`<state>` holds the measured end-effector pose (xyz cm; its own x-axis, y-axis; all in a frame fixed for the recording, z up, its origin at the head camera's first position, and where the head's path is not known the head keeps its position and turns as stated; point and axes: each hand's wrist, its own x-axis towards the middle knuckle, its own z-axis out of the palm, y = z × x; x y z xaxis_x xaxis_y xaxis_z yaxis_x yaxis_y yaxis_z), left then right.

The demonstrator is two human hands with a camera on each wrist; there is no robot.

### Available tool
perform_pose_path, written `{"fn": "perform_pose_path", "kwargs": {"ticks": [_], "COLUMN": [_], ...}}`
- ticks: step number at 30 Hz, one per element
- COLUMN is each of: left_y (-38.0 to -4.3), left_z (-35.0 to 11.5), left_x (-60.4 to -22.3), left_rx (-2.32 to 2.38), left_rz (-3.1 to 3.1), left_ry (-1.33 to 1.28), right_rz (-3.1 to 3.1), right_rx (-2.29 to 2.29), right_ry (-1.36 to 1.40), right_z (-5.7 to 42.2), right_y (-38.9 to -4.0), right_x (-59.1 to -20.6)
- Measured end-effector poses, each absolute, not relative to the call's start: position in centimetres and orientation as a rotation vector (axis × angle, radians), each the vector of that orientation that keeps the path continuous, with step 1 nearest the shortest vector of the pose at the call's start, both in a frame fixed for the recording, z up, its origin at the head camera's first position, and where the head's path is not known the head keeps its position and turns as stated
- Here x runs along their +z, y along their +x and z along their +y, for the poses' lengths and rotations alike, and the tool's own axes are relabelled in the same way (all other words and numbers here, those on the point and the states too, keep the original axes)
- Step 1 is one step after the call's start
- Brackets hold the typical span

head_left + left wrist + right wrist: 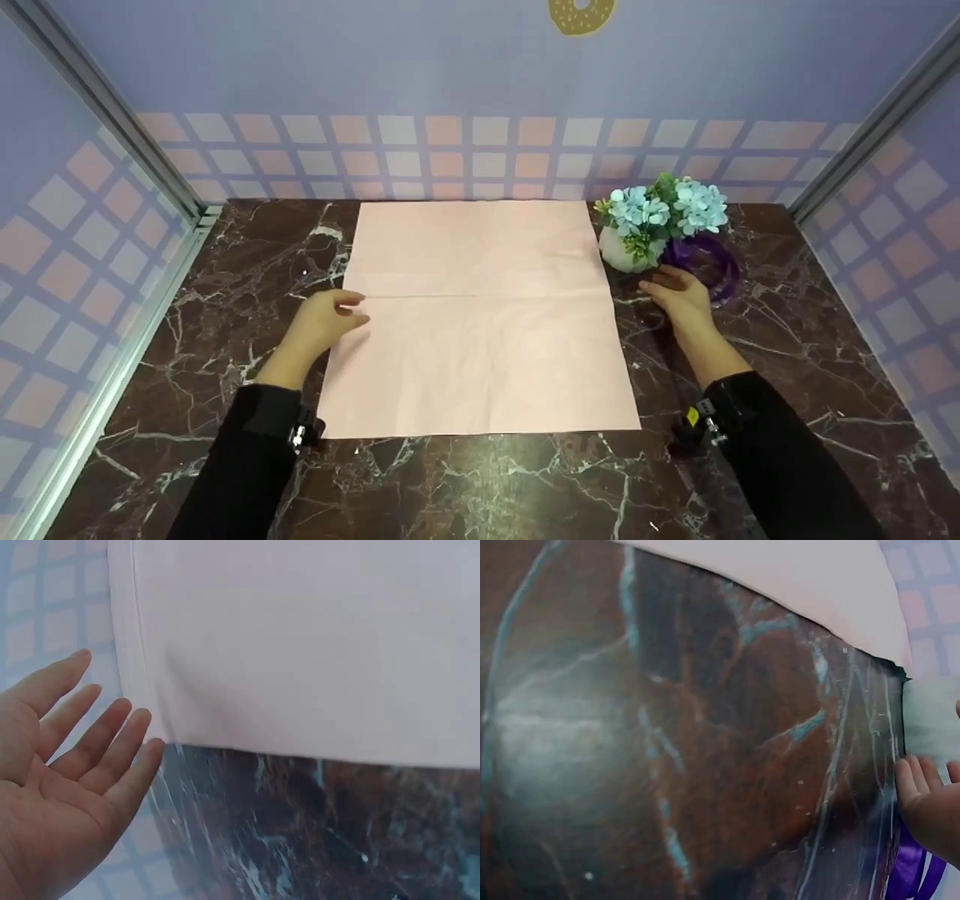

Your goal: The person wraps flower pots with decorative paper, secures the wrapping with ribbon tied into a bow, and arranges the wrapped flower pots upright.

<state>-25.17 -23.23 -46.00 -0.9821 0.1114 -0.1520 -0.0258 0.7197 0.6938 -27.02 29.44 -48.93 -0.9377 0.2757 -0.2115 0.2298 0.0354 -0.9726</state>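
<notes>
A pale pink sheet lies spread on the dark marble tabletop, with a crease running across its middle. At its left edge is my left hand, thumb and fingers apart with nothing between them. The left wrist view shows that hand with its fingers spread beside the sheet. My right hand, fingers slightly bent, is right beside a glossy purple ribbon coil, overlapping its near left side. In the right wrist view, the fingers appear just above the purple ribbon.
A white pot with light blue flowers stands at the sheet's back right, close to the ribbon coil. Behind the tabletop rises a checkered wall, with metal-framed panels on both sides.
</notes>
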Motion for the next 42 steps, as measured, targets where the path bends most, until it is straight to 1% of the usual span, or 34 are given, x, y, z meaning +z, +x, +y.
{"fn": "perform_pose_path", "kwargs": {"ticks": [4,7,13,16,20,22,29,31,42], "left_y": [-24.3,-23.2,-20.5,-19.4,-18.1,-17.6,-17.4,-17.4,-18.0], "left_z": [-21.5,-20.5,-19.9,-20.1,-20.3,-20.2,-19.4,-19.2,-18.6], "left_x": [-46.6,-47.1,-48.2,-48.6,-49.2,-49.4,-49.4,-49.4,-49.0], "left_rx": [0.905,0.730,0.486,0.415,0.349,0.343,0.339,0.333,0.347], "left_rz": [2.778,2.804,2.849,2.861,2.858,2.852,2.825,2.818,2.796], "left_ry": [0.229,0.323,0.371,0.446,0.521,0.517,0.470,0.466,0.479], "right_rz": [-2.344,-2.356,-2.355,-2.361,-2.330,-2.325,-2.396,-2.373,-2.421], "right_rx": [1.904,1.870,1.890,1.876,1.886,1.870,1.511,1.486,1.349], "right_ry": [-0.466,-0.417,-0.425,-0.422,-0.366,-0.323,-0.146,-0.109,-0.206], "right_z": [29.2,29.0,28.7,28.8,28.9,28.9,29.2,29.3,29.5], "right_y": [-27.5,-28.0,-28.9,-29.1,-29.2,-29.3,-31.1,-31.7,-33.4], "right_x": [-49.6,-50.1,-50.8,-51.2,-51.9,-52.3,-52.7,-52.7,-51.8]}}
